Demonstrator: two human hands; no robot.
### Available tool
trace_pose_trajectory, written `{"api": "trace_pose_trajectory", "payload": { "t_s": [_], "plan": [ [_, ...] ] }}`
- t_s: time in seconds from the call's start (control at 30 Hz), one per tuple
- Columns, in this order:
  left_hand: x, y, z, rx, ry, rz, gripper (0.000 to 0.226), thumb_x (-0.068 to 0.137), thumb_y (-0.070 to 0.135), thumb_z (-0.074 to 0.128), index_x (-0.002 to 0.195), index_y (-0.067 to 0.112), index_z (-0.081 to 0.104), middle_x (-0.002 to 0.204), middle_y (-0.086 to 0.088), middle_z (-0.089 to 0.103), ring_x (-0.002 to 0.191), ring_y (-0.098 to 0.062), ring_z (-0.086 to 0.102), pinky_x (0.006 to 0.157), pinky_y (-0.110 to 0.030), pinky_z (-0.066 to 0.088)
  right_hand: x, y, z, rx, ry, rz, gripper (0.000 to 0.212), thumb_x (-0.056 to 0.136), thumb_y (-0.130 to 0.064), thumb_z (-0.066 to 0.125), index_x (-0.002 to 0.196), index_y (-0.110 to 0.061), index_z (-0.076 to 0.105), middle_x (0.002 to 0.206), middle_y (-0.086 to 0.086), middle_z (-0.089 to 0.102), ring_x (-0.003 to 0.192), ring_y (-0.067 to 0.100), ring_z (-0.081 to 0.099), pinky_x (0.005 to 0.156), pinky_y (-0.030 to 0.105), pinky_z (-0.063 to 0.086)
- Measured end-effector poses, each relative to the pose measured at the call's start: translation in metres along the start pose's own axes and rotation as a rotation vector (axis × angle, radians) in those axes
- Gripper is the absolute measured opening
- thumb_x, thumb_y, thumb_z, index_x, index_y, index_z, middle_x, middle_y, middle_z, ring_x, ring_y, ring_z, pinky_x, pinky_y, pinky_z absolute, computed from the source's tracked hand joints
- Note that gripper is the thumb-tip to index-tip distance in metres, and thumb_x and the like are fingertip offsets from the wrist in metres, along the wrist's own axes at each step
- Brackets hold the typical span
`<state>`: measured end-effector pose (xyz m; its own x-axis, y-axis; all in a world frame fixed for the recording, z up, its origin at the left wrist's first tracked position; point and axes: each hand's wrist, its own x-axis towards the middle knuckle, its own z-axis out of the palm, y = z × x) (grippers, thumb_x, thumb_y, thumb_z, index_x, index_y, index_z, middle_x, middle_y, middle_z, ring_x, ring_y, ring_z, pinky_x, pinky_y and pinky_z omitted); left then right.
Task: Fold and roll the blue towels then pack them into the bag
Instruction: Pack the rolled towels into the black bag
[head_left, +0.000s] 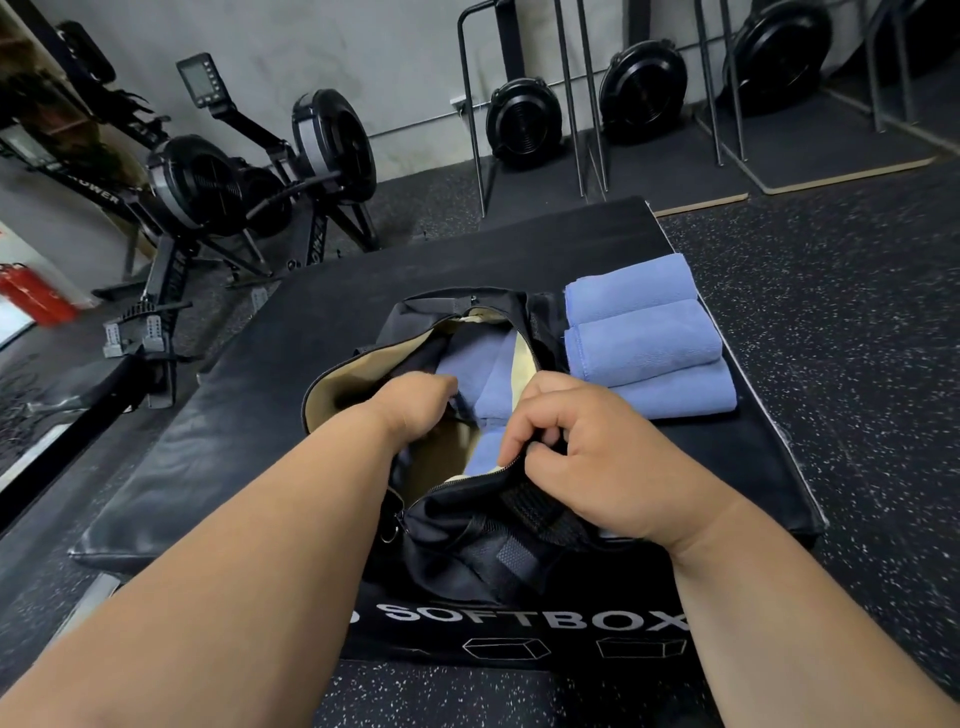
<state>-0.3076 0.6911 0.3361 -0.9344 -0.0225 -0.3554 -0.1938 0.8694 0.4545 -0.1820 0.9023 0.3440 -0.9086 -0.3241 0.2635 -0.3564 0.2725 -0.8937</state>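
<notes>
A black bag (467, 551) with a beige lining lies open on a black soft box (260, 415). Blue towels (485, 395) lie inside it. My left hand (415, 408) reaches into the opening with its fingers hidden by the bag's edge, next to the towels. My right hand (571, 441) pinches the near zipper edge of the bag. Three rolled blue towels (644, 338) lie side by side on the box, just right of the bag.
Rowing machines (218, 192) stand at the back left on the speckled rubber floor (857, 364). Black fan units (524, 119) and metal frames line the far wall. A red fire extinguisher (31, 293) lies at the left edge.
</notes>
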Motion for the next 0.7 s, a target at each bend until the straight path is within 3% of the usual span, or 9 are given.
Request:
{"api": "trace_pose_trajectory", "payload": {
  "t_s": [0.07, 0.17, 0.23, 0.3, 0.4, 0.47, 0.53, 0.6, 0.7],
  "plan": [
    [-0.003, 0.004, 0.001, -0.014, -0.015, 0.02, 0.035, 0.096, 0.031, 0.049, 0.1, 0.015, 0.08, 0.118, -0.02, 0.072, 0.11, -0.043, 0.066, 0.097, -0.049, 0.056, 0.001, 0.0, 0.001, -0.004, -0.001, -0.004, 0.036, 0.081, 0.0, 0.059, 0.074, -0.031, 0.075, 0.09, -0.008, 0.059, 0.075, 0.018, 0.055, 0.071, 0.026, 0.046],
    [-0.004, 0.005, 0.005, -0.045, 0.024, -0.008, 0.043, 0.104, 0.029, 0.049, 0.07, 0.02, 0.073, 0.08, -0.002, 0.072, 0.081, -0.023, 0.066, 0.073, -0.033, 0.052, 0.001, 0.0, 0.002, -0.01, 0.003, -0.011, 0.034, 0.08, -0.002, 0.058, 0.074, -0.032, 0.074, 0.09, -0.008, 0.059, 0.075, 0.016, 0.056, 0.071, 0.025, 0.044],
    [-0.002, 0.001, 0.01, -0.166, 0.022, -0.072, 0.043, 0.106, 0.028, 0.053, 0.07, 0.015, 0.073, 0.062, 0.001, 0.07, 0.063, -0.017, 0.061, 0.061, -0.029, 0.044, 0.0, -0.001, 0.002, -0.002, 0.007, -0.01, 0.035, 0.08, 0.0, 0.058, 0.073, -0.031, 0.074, 0.09, -0.01, 0.059, 0.074, 0.015, 0.056, 0.07, 0.021, 0.041],
    [-0.002, -0.003, 0.012, -0.328, 0.0, -0.134, 0.041, 0.105, 0.024, 0.056, 0.071, 0.008, 0.074, 0.059, -0.004, 0.068, 0.052, -0.018, 0.054, 0.056, -0.028, 0.039, 0.0, -0.002, 0.002, 0.004, 0.006, -0.014, 0.037, 0.08, 0.002, 0.058, 0.071, -0.03, 0.074, 0.089, -0.011, 0.059, 0.074, 0.014, 0.056, 0.069, 0.019, 0.04],
    [-0.004, -0.008, 0.014, -0.326, 0.008, -0.17, 0.048, 0.102, 0.026, 0.059, 0.06, 0.011, 0.075, 0.065, -0.01, 0.067, 0.062, -0.026, 0.05, 0.065, -0.031, 0.039, -0.001, -0.002, 0.002, 0.011, 0.013, -0.011, 0.038, 0.08, 0.003, 0.058, 0.071, -0.031, 0.074, 0.089, -0.011, 0.059, 0.072, 0.015, 0.055, 0.068, 0.021, 0.042],
    [-0.009, -0.005, 0.015, -0.263, 0.008, -0.197, 0.057, 0.104, 0.029, 0.06, 0.052, 0.013, 0.073, 0.052, -0.004, 0.065, 0.065, -0.027, 0.054, 0.065, -0.032, 0.043, -0.001, -0.001, 0.003, 0.013, 0.015, -0.015, 0.039, 0.08, 0.002, 0.058, 0.071, -0.032, 0.074, 0.09, -0.011, 0.059, 0.072, 0.016, 0.055, 0.068, 0.022, 0.043],
    [-0.014, 0.003, 0.013, -0.177, 0.034, -0.212, 0.045, 0.105, 0.036, 0.06, 0.07, 0.009, 0.072, 0.052, 0.0, 0.065, 0.067, -0.026, 0.059, 0.068, -0.034, 0.05, -0.001, -0.001, 0.003, 0.018, 0.014, -0.023, 0.039, 0.081, 0.001, 0.059, 0.072, -0.034, 0.074, 0.091, -0.01, 0.059, 0.072, 0.016, 0.055, 0.068, 0.023, 0.044],
    [-0.017, 0.007, 0.007, -0.033, 0.074, -0.206, 0.044, 0.103, 0.046, 0.06, 0.089, 0.006, 0.069, 0.072, -0.006, 0.069, 0.073, -0.028, 0.063, 0.077, -0.037, 0.053, -0.001, 0.0, 0.003, 0.024, 0.027, -0.033, 0.04, 0.081, 0.002, 0.059, 0.073, -0.034, 0.075, 0.093, -0.009, 0.059, 0.073, 0.016, 0.055, 0.069, 0.024, 0.044],
    [-0.029, 0.01, -0.011, 0.093, 0.144, -0.191, 0.05, 0.098, 0.054, 0.06, 0.093, 0.005, 0.072, 0.086, -0.013, 0.075, 0.077, -0.03, 0.068, 0.069, -0.035, 0.049, -0.001, 0.002, 0.001, 0.055, 0.059, -0.045, 0.043, 0.082, 0.004, 0.058, 0.079, -0.035, 0.076, 0.1, -0.009, 0.06, 0.076, 0.018, 0.055, 0.073, 0.024, 0.044]
  ]
}}
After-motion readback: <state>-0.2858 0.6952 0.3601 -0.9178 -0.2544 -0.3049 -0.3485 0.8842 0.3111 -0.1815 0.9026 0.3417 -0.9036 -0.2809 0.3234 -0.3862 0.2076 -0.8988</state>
